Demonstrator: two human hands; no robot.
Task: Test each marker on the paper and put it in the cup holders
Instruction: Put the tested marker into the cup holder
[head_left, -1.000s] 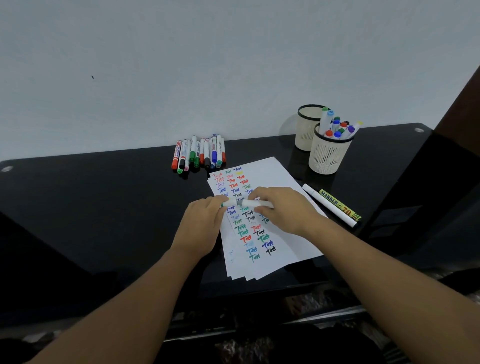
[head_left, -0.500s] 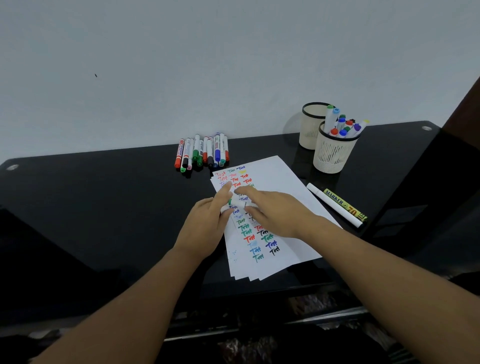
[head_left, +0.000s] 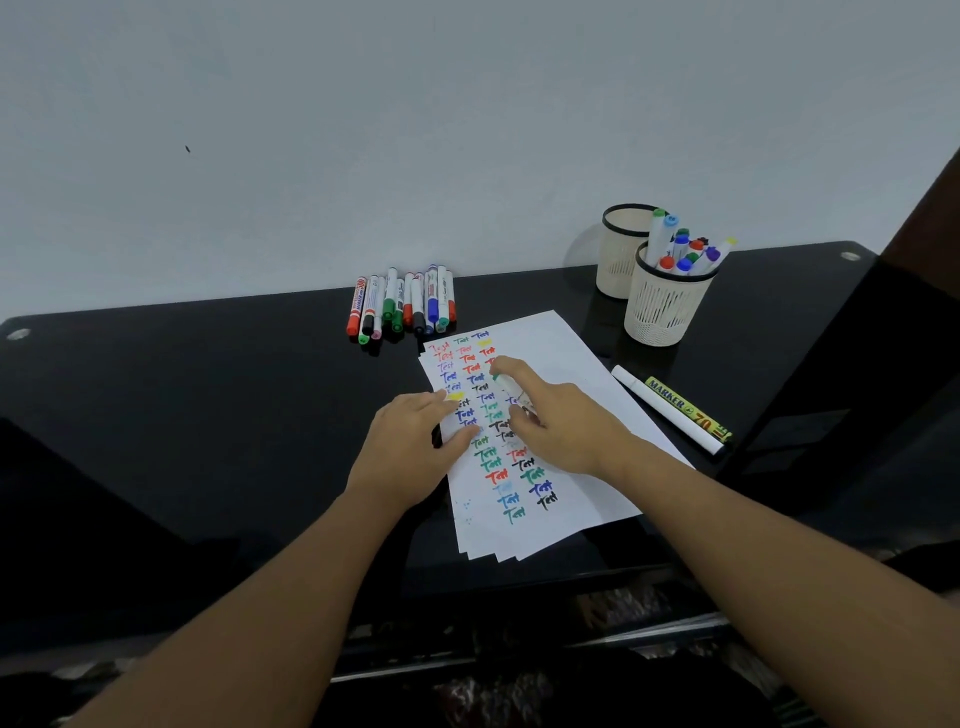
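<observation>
White marker in right hand, tip toward paper.

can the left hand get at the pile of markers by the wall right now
Probably yes: the left hand rests flat on the paper, holding nothing, and only bare table lies between it and the marker pile.

Two forearms are seen, entering from the lower edge of the view. Both are bare from the frame edge to the wrist; no sleeve is shown. Left hand: bare, without glove; no ring, watch or band is visible. Right hand: bare, likewise unadorned. Fingers: short nails, no polish discernible. No markings are noted on either arm.
</observation>
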